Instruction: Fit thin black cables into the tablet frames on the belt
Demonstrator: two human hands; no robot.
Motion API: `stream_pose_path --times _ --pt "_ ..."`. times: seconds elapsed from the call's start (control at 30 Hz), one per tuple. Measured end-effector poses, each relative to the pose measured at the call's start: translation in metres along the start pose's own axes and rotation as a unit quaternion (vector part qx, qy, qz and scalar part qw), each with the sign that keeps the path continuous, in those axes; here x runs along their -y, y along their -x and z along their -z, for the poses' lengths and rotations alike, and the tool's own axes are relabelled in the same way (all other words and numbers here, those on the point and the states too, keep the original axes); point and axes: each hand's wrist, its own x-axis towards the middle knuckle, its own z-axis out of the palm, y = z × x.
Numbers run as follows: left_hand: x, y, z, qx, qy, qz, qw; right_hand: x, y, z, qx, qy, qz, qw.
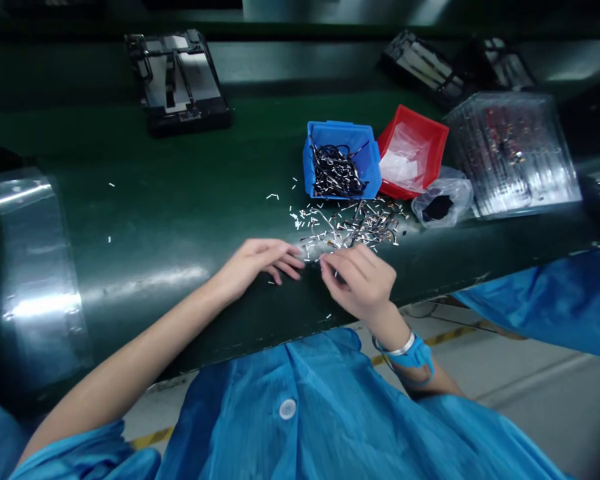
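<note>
On the green tabletop lies a scattered pile of small dark cables (pixel 373 225) mixed with many tiny white strips (pixel 300 219). My left hand (pixel 265 260) rests at the left of the pile, fingers loosely spread with nothing visible in them. Just in front of the pile, my right hand (pixel 363 280) is closed in a pinch of thumb and forefinger; what lies between the fingertips is too small to make out. A blue wristband (pixel 414 353) circles my right wrist. Behind the pile stands a blue bin (pixel 373 170) holding a tangle of black cables (pixel 337 172).
A red bin (pixel 437 137) with clear plastic inside leans beside the blue one. Right of it are a clear bag (pixel 460 193) and a stack of clear trays (pixel 523 157). An opened device (pixel 185 80) lies at the back left. Another person's blue sleeve (pixel 555 293) shows at right.
</note>
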Motion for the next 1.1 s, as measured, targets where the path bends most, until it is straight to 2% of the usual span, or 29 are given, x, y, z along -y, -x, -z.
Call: stream_pose_path --times 0.03,0.1,0.3,0.43,0.53,0.6,0.67,0.73,0.83,0.93,1.1 --pt "0.003 0.001 -0.008 0.032 0.050 0.041 0.997 0.006 0.003 -0.002 -0.010 -0.012 0.019 1.000" --pt "0.006 0.000 -0.018 0.048 0.103 0.077 0.991 0.016 0.007 -0.006 -0.025 -0.025 0.037 0.999" --pt "0.010 -0.002 -0.026 -0.003 0.102 0.064 0.993 0.023 0.012 -0.012 -0.026 -0.038 0.023 0.999" --pt "0.009 -0.002 -0.024 -0.024 0.028 0.045 0.998 0.030 0.014 -0.012 -0.002 -0.057 0.015 0.998" --pt "0.007 -0.001 -0.019 0.017 -0.116 0.028 0.993 0.031 0.020 -0.008 0.022 -0.092 0.012 0.995" --pt "0.005 -0.001 -0.016 0.058 -0.221 0.019 0.973 0.020 0.028 -0.001 0.012 -0.102 -0.030 0.994" --pt "0.005 -0.001 -0.015 0.086 -0.315 -0.006 0.945 -0.004 0.039 0.008 -0.027 -0.055 -0.142 0.988" --pt "0.005 -0.001 -0.017 0.091 -0.395 -0.063 0.912 -0.037 0.050 0.016 -0.069 0.032 -0.294 0.953" --pt "0.009 0.000 -0.021 0.069 -0.484 -0.155 0.859 -0.085 0.063 0.023 -0.068 0.076 -0.420 0.902" --pt "0.015 0.001 -0.023 0.048 -0.531 -0.188 0.825 -0.114 0.067 0.020 -0.037 0.072 -0.461 0.884" --pt "0.025 0.005 -0.025 -0.016 -0.552 -0.236 0.799 -0.123 0.066 0.015 0.014 0.056 -0.435 0.899"
